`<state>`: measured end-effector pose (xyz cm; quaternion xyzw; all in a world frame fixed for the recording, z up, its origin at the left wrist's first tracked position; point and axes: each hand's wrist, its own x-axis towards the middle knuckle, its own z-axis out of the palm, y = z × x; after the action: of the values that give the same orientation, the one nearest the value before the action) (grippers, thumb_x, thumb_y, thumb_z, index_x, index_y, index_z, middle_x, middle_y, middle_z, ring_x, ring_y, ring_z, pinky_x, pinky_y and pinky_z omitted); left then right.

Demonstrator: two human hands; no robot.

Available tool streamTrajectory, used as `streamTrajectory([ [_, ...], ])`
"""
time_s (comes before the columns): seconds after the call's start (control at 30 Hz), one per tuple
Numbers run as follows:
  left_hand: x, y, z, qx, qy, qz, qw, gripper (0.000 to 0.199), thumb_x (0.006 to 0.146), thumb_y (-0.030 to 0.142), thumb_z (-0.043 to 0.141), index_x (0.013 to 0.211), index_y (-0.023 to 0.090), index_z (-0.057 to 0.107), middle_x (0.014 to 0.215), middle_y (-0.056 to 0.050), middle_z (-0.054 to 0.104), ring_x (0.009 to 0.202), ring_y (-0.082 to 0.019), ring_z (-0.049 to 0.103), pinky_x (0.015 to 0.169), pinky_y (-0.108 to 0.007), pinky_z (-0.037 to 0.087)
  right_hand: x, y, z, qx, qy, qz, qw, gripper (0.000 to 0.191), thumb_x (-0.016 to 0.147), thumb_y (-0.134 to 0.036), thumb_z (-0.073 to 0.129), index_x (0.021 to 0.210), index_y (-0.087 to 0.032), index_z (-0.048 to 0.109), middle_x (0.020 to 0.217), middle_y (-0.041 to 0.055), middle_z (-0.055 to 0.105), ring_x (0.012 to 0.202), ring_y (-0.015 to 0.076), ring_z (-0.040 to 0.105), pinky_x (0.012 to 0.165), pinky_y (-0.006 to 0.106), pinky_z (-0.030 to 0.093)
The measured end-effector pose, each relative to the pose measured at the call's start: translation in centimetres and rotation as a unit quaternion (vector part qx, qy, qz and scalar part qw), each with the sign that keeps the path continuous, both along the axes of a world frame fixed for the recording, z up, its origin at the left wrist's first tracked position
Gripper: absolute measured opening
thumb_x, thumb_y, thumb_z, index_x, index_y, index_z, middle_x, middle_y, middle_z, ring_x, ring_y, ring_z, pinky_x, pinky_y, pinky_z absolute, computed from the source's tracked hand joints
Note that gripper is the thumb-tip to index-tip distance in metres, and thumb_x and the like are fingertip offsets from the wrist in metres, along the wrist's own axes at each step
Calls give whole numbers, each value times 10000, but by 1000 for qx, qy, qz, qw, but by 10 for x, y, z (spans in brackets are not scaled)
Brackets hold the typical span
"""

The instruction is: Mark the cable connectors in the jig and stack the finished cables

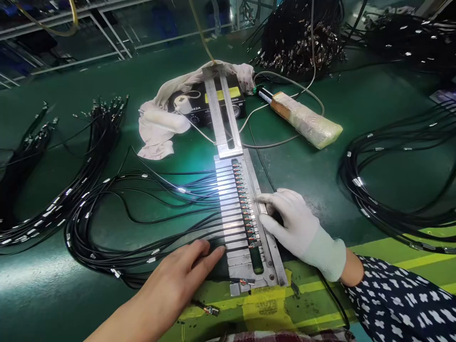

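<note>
Metal fixture [238,261] lies in the middle of the green counter [315,171], running from near to far in front of you, with a long slot down its right half. Black cables [80,209] cross its left half side by side, their small metal-and-orange ends [247,213] lined up over the slot.

Your bare left hand [178,273] is at the fixture's left edge, palm down over the cables, a fingertip beside the nearest of the cables in the row; you cannot tell from here whether its grip is closed on one. Your right hand [299,228], in a white glove, touches the rail on the fixture's right side, thumb and forefinger parted and the grip released.

Near you, one cable end [247,281] rests across the fixture's near end, and a loose connector [212,310] sits left of it, by the yellow stripes on the counter. At the far end, a slotted metal bracket [221,128] stretches to a black box [194,111] with a yellow label, where a white cloth [156,128] is draped. Right of the box lies a wrapped handle [309,123]. More cable bundles spread at the left, a coil [359,190] lies at the right, and a dark heap [302,42] of cables sits on the far side.
</note>
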<state>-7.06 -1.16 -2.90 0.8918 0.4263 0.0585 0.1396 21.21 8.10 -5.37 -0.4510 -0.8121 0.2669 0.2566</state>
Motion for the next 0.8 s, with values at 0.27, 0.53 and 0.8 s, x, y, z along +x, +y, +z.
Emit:
streamTrajectory([
  [0.27, 9, 23, 5, -60, -27, -39, 997, 554, 947, 42, 279, 1441, 250, 416, 996, -70, 523, 827, -156, 521, 703, -236, 462, 0, -1, 0, 8, 6, -7, 1000, 233, 922, -233, 520, 1148, -222, 574, 934, 43, 631, 952, 258, 552, 975, 477, 384],
  [0.53, 20, -8, -9, 45, 50, 1, 998, 590, 914, 63, 347, 1492, 175, 333, 916, -80, 544, 767, -214, 445, 692, -344, 348, -1, 0, -1, 7, -8, -3, 1000, 222, 915, -217, 533, 1132, -232, 576, 916, 28, 633, 930, 243, 559, 960, 456, 392],
  [0.8, 14, -20, -1, -78, -99, -8, 992, 355, 929, 39, 452, 1265, 141, 501, 1078, -108, 582, 935, -221, 494, 829, -366, 379, -2, -1, 3, 5, -3, 2, 1000, 205, 919, -212, 524, 1115, -224, 579, 864, 29, 606, 913, 244, 558, 937, 448, 399],
])
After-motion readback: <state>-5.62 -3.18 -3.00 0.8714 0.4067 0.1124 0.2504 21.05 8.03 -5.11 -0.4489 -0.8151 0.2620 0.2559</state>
